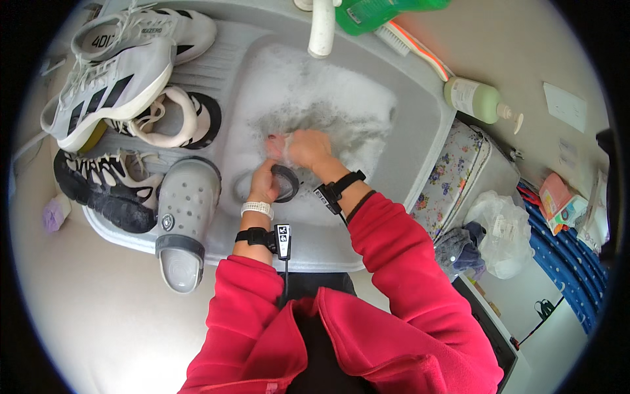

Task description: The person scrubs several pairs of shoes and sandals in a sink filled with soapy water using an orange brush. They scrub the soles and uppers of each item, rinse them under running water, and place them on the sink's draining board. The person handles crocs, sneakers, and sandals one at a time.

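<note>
In the sudsy water of the sink (pixel 410 141), my left hand (pixel 264 184) is closed on a grey clog (pixel 289 185). Only the clog's dark rounded heel end shows; foam and my hands cover the rest. My right hand (pixel 308 148) is just beyond, with its fingers curled down into the foam. Whatever it grips is hidden; a small pinkish patch shows beside its fingers. A matching grey clog (pixel 191 197) lies on the ribbed drainboard (pixel 226 72) to the left, its strap end over the front edge.
White sneakers (pixel 115 85) and black-and-white shoes (pixel 108 187) crowd the drainboard. A white faucet (pixel 321 29) hangs over the sink's far side. Along the back right lie a green bottle (pixel 374 14), a scrub brush (pixel 413 49) and a pump bottle (pixel 476 100). A plastic bag (pixel 502 233) sits at right.
</note>
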The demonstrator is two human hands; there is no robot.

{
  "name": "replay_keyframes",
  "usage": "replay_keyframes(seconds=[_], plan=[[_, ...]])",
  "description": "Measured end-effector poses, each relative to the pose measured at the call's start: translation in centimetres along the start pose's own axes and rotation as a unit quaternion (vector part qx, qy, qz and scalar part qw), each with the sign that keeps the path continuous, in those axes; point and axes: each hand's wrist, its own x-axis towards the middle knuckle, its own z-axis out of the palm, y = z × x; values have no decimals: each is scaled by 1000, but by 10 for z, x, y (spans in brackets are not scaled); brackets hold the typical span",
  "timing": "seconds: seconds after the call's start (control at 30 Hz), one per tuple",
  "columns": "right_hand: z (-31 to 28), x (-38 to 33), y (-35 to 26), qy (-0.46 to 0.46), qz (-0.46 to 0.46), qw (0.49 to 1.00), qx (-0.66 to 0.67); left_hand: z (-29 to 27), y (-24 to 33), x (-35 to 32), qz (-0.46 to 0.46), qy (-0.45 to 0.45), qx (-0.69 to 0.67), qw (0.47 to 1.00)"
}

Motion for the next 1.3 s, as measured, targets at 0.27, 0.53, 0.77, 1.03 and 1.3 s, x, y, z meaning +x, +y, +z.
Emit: replay_keyframes(seconds=[0.27,0.53,0.77,1.03,1.3], plan=[[-21,-39,55,16,113,993,-8,26,0,-76,-64,-84,238,966],[32,-57,23,150,-58,987,-1,0,-11,-89,72,-76,270,957],[68,-60,10,175,40,984,-11,8,-3,-81,41,-67,310,947],[57,-62,118,252,234,902,262,46,12,-47,13,65,182,981],[81,-46,43,172,183,904,347,51,-1,-50,48,-30,255,965]])
